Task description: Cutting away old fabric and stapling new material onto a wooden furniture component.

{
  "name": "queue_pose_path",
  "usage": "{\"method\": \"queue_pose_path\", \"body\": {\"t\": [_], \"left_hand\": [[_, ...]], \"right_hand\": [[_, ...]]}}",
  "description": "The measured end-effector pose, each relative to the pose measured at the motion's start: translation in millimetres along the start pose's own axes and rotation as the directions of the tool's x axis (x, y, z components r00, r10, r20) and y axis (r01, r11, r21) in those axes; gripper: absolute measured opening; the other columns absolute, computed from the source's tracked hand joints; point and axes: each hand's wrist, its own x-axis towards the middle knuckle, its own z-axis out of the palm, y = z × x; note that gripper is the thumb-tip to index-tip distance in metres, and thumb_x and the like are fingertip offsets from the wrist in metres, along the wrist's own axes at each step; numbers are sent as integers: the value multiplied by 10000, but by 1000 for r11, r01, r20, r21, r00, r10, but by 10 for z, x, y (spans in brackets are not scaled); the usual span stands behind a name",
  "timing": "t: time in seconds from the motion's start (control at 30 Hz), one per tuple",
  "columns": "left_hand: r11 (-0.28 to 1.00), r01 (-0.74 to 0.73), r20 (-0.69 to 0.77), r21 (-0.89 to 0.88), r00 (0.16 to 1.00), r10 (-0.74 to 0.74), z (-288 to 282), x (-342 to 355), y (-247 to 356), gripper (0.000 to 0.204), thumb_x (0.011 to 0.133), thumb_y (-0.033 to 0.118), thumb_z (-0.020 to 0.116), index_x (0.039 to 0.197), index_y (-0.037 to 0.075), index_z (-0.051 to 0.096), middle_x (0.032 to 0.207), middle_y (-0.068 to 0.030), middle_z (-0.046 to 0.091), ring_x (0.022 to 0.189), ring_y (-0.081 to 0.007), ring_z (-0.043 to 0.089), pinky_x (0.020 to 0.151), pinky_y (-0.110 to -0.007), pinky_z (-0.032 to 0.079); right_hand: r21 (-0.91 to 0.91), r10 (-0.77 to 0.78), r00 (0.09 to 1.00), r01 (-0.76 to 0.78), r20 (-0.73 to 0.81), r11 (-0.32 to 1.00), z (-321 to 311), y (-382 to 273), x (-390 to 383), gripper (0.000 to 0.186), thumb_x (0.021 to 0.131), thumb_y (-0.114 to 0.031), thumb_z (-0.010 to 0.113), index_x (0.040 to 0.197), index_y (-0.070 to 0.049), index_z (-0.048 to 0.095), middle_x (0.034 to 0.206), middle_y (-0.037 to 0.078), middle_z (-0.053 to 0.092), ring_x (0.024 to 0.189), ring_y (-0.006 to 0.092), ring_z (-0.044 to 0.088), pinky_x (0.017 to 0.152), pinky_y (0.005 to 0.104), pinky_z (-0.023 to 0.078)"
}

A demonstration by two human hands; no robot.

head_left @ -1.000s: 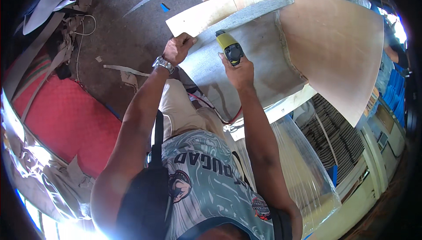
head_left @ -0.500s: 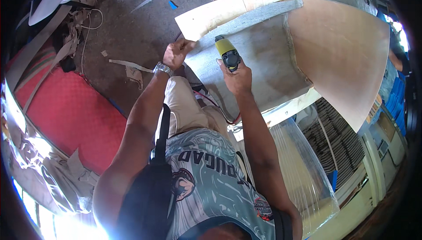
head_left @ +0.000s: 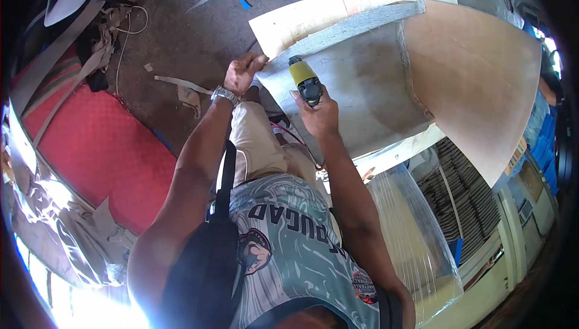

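My right hand [head_left: 319, 115] grips a yellow and black power tool [head_left: 304, 79] and holds it against a grey fabric-covered panel [head_left: 368, 97]. At the panel's near left corner my left hand [head_left: 241, 72], with a metal watch on the wrist, pinches the grey fabric edge. The panel is part of a plywood frame with a curved bare plywood side [head_left: 482, 82] to the right and a pale board [head_left: 313, 18] behind it.
A red patterned cushion [head_left: 102, 148] lies on the left over the concrete floor [head_left: 199, 21], with scraps and grey strips scattered around. Clear plastic wrap [head_left: 410, 232] covers a piece at lower right. A person in blue [head_left: 540, 109] stands at the far right edge.
My left hand has shifted along the fabric edge at the panel's corner while the right hand keeps the tool on the panel. The view has shifted slightly.
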Motion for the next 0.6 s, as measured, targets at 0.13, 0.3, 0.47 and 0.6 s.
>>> {"method": "queue_pose_path", "body": {"t": [0.13, 0.3, 0.47, 0.6], "left_hand": [[860, 114, 75, -497, 993, -88, 94, -197, -120, 236, 939, 104, 776, 1137, -13, 721, 1128, -125, 750, 1114, -184, 693, 1031, -323, 555], [936, 7, -117, -352, 992, -51, 211, -219, -219, 205, 937, 174, 779, 1077, 26, 751, 958, -66, 780, 888, -123, 707, 840, -298, 560], [982, 70, -38, -175, 996, -78, 112, -158, -168, 188, 979, 175, 735, 1075, 13, 732, 1020, -75, 767, 934, -113, 689, 865, -291, 557], [972, 20, -23, -232, 999, -26, 58, -149, -139, 198, 960, 197, 750, 1084, 42, 747, 965, -68, 775, 904, -113, 688, 861, -299, 543]], "right_hand": [[57, -73, 993, 68, 88, 996, -48, 20, -49, 377, 865, -262, 841, 1083, -6, 672, 882, 155, 761, 826, 256, 761, 742, 377, 575], [113, -215, 973, 204, 89, 972, 50, 60, -201, 386, 862, -240, 840, 1111, 3, 672, 912, 156, 761, 837, 256, 760, 758, 374, 575], [87, -178, 982, 171, 69, 981, 160, 37, -234, 416, 861, -234, 835, 1161, -8, 657, 925, 160, 759, 846, 293, 763, 766, 383, 582], [-48, -151, 987, 153, 56, 987, 224, 11, -182, 455, 862, -221, 830, 1216, -16, 630, 925, 166, 756, 851, 312, 764, 763, 393, 586]]}}
